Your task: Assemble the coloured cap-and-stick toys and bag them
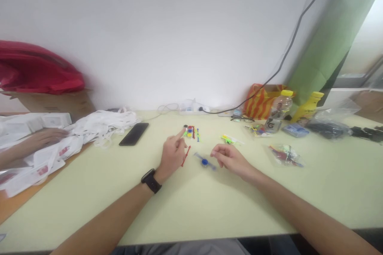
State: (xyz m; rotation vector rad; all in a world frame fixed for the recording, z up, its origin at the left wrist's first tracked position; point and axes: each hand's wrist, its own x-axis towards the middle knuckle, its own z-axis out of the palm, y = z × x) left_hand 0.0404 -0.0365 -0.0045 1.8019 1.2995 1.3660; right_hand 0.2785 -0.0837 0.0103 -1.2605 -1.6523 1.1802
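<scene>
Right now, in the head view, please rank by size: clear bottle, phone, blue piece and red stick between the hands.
Largest first:
1. Clear bottle
2. Phone
3. Blue piece
4. Red stick, possibly part-hidden by the left hand

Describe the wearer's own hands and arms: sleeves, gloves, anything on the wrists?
Both forearms are bare as far as they show, with no sleeves. The left hand and right hand are ungloved. The left wrist wears a black watch with a dark face and a broad black band; the right wrist has nothing on it. No cables or markings visible.
</scene>
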